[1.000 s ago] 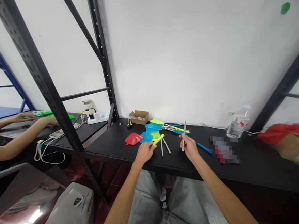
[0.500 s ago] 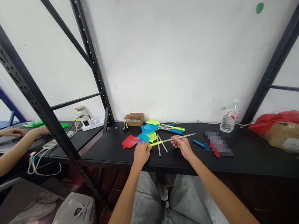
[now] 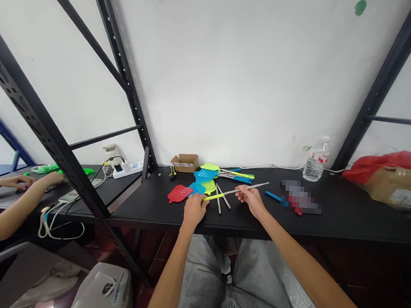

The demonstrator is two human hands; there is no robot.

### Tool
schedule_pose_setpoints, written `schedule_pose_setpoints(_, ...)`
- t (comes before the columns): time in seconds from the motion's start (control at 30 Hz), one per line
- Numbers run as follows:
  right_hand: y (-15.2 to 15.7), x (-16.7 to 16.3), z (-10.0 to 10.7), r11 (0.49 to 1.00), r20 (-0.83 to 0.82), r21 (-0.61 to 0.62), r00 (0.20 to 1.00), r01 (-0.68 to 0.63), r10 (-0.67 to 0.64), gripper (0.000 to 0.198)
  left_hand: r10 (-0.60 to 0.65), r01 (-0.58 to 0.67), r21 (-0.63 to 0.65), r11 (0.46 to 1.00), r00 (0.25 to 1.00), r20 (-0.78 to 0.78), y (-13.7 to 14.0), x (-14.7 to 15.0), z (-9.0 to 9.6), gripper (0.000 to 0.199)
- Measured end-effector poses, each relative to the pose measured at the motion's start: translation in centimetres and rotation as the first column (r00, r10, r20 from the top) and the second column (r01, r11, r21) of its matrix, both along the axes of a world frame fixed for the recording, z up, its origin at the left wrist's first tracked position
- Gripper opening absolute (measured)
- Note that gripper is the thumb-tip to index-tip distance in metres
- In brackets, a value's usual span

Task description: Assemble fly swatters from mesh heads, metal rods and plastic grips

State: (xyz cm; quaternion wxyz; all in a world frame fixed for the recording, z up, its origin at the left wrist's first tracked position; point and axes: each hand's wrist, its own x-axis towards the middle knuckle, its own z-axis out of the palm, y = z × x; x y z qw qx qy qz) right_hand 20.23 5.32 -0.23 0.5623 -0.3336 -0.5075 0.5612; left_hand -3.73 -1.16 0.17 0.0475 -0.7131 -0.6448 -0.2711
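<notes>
My left hand (image 3: 195,209) is closed round the yellow-green handle of a thin metal rod (image 3: 230,192). Farther along, my right hand (image 3: 250,199) pinches the metal part, and the bare tip sticks out to the right. Beside my left hand lie a red fly swatter head (image 3: 179,194), a blue head (image 3: 196,189) and a yellow-green head (image 3: 209,187). Two loose metal rods (image 3: 219,204) rest on the black table under the held rod. Behind them is a pile of fly swatters with blue and yellow-green heads (image 3: 206,175) and metal shafts.
A small open cardboard box (image 3: 184,163) stands at the back. To the right are a blue handle (image 3: 273,196), a blurred-out patch, a water bottle (image 3: 317,159) and a larger carton (image 3: 396,188) with red plastic. Another person's arms (image 3: 22,202) rest on the left table, beyond a black post.
</notes>
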Motion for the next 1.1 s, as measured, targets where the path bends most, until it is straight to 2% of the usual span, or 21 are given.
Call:
schedule_pose_setpoints(0.33, -0.06, 0.04, -0.01, 1.0, 0.009, 0.012, 1.0, 0.008, -0.008, 0.037, 0.0, 0.0, 0.011, 1.0, 1.0, 0.011, -0.26, 0.1, 0.17, 0.016)
schedule_pose_setpoints(0.77, -0.14, -0.06, 0.1, 1.0, 0.047, 0.021, 0.999, 0.003, -0.004, 0.036, -0.059, 0.058, 0.006, 0.998, 0.995, 0.078, -0.5, 0.25, 0.34, 0.023)
schedule_pose_setpoints(1.1, -0.55, -0.18, 0.41, 0.989, 0.134, 0.129, 0.989, -0.077, 0.06, 0.04, -0.08, 0.084, -0.028, 0.996, 0.989, 0.125, -0.72, 0.32, 0.77, 0.028)
